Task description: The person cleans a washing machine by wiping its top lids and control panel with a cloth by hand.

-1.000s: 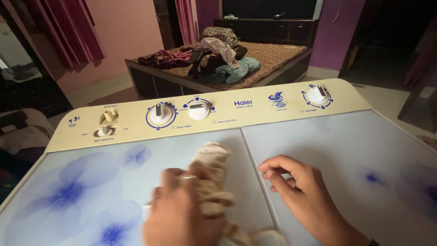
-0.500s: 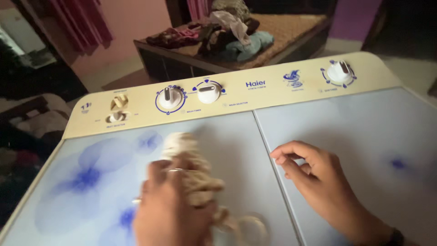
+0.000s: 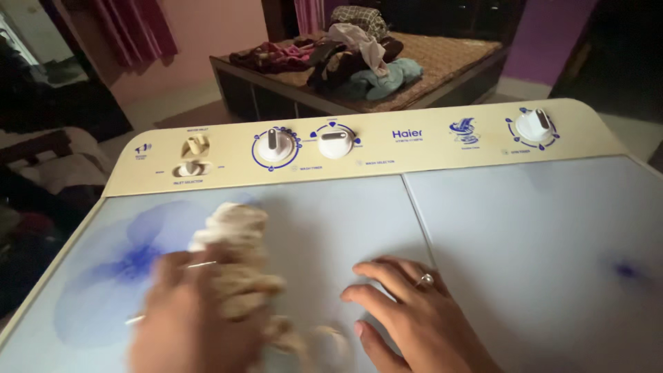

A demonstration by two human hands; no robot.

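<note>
Gripping a beige cloth (image 3: 235,266), left hand (image 3: 186,318) presses it on the washer's left lid (image 3: 331,214); motion-blurred. Right hand (image 3: 414,318) rests flat, fingers spread, holding nothing. Risk: cloth's loose tail could snag the lid seam (image 3: 414,214) if swept right.

control panel (image 3: 387,148) | cream strip, rear of washer | blue printed labels (image 3: 407,135)
</note>
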